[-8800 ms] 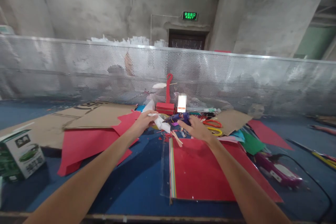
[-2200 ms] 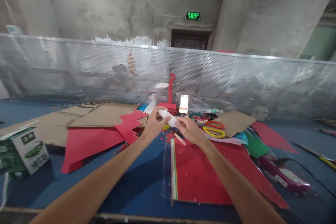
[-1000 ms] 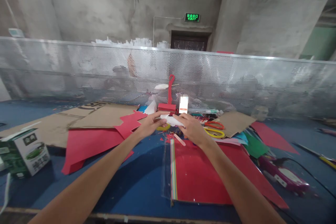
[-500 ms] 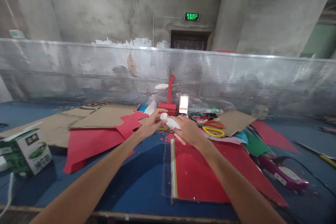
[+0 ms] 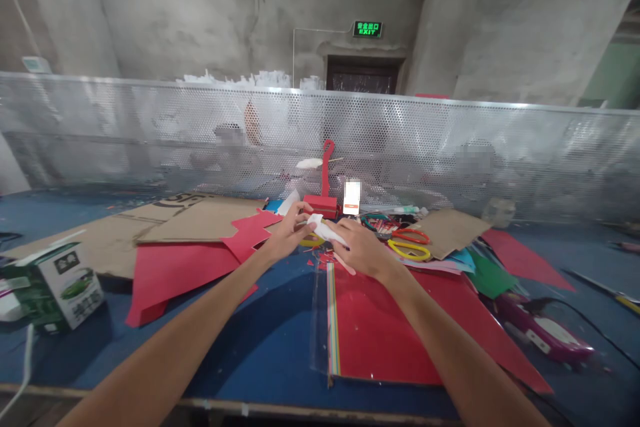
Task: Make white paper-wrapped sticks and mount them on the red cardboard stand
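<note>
Over the middle of the blue table, both my hands are closed on a crumpled white tissue-like piece (image 5: 325, 230). Its left end is pinched between the thumb and fingers of my left hand (image 5: 289, 235). My right hand (image 5: 363, 248) grips the other end, its fingers partly covering it. Small red paper scraps (image 5: 327, 257) lie just below the hands. Directly behind them stands a red block (image 5: 320, 205) with an upright red hook-shaped strip (image 5: 327, 170). Close to my right hand are scissors with red and yellow handles (image 5: 409, 251).
A phone (image 5: 351, 199) stands upright at the back. Brown cardboard (image 5: 190, 220) and cut red paper (image 5: 185, 270) lie left, near a green-and-white box (image 5: 70, 290). A red paper pack (image 5: 385, 330) lies in front; a purple device (image 5: 555, 337) sits right. Perforated metal (image 5: 280, 120) closes the back.
The whole scene has shifted very slightly as the head moved. Both hands keep hold of the white piece in nearly the same place.
</note>
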{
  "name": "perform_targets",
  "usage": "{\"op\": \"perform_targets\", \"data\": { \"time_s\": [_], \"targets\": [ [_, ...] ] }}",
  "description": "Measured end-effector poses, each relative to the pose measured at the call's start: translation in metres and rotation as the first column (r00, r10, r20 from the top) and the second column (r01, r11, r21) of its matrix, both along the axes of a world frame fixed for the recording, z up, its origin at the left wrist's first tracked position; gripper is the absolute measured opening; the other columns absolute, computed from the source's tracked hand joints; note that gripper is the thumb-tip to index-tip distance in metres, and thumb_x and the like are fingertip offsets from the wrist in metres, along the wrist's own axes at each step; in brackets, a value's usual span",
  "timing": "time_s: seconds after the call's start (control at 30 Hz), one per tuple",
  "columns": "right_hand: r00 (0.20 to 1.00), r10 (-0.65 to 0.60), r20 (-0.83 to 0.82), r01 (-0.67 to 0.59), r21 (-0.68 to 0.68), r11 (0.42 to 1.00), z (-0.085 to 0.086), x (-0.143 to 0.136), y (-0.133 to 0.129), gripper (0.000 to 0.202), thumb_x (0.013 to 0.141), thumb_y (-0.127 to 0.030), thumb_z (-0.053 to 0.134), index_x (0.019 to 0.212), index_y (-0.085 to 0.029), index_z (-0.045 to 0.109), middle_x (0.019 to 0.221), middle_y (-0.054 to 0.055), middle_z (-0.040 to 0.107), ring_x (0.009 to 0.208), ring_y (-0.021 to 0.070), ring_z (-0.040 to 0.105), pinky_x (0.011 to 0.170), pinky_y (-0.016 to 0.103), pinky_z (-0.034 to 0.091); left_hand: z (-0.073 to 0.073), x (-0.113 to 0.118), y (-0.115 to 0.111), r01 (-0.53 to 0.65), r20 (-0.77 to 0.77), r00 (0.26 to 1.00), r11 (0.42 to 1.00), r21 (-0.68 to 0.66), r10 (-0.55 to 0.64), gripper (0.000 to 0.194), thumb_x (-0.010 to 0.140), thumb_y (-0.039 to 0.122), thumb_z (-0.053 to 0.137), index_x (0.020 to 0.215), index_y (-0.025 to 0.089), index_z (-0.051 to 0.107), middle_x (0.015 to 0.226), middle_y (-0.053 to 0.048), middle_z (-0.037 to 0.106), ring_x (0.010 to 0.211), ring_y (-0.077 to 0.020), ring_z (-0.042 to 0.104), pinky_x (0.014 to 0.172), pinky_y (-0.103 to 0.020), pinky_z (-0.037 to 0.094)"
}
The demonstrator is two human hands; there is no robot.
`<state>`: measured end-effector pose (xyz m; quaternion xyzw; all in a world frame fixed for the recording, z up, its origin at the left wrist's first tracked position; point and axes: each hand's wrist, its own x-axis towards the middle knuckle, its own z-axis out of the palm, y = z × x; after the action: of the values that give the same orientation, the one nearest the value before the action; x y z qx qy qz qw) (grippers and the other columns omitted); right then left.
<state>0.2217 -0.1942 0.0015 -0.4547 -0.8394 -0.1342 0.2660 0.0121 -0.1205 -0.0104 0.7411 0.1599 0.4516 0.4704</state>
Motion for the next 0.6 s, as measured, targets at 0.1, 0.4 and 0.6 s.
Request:
{"op": "perform_targets", "data": {
  "time_s": [0.1, 0.4, 0.6],
  "targets": [
    [1.0, 0.02, 0.002, -0.02, 0.008, 1.0, 0.001, 0.002, 0.0, 0.051, 0.095, -0.021, 0.049, 0.145, -0.024, 0.046, 0.11, 0.008, 0.059, 0.098, 0.0199, 0.055, 0.087, 0.032, 0.046, -0.001, 0.0, 0.001, 0.007, 0.009, 1.0, 1.0, 0.012, -0.007, 0.035, 0.087, 0.041, 0.066, 0.1, 0.024, 0.038, 0.103, -0.001, 0.061, 0.091, -0.016, 0.068, 0.079, -0.032, 0.06],
    [0.998, 0.07, 0.007, -0.07, 0.061, 0.996, -0.001, 0.012, 0.01, 0.05, 0.093, -0.03, 0.06, 0.141, -0.023, 0.051, 0.116, 0.009, 0.063, 0.106, 0.0228, 0.055, 0.096, 0.038, 0.042, -0.003, -0.004, 0.014, -0.036, -0.016, 0.999, 0.999, 0.006, 0.036, 0.031, 0.082, 0.039, 0.072, 0.094, 0.019, 0.053, 0.098, -0.002, 0.062, 0.091, -0.0149, 0.065, 0.08, -0.027, 0.058],
    [0.963, -0.139, -0.232, 0.17, 0.121, 0.978, 0.014, 0.025, 0.002, 0.028, 0.098, -0.037, 0.049, 0.11, -0.019, 0.066, 0.105, 0.009, 0.068, 0.101, 0.0226, 0.06, 0.091, 0.033, 0.042, -0.001, -0.018, 0.022, -0.19, 0.082, 0.977, 0.979, -0.078, 0.196, 0.043, 0.079, 0.04, 0.075, 0.111, 0.021, 0.055, 0.1, -0.002, 0.065, 0.091, -0.017, 0.068, 0.081, -0.029, 0.057]
  ]
}}
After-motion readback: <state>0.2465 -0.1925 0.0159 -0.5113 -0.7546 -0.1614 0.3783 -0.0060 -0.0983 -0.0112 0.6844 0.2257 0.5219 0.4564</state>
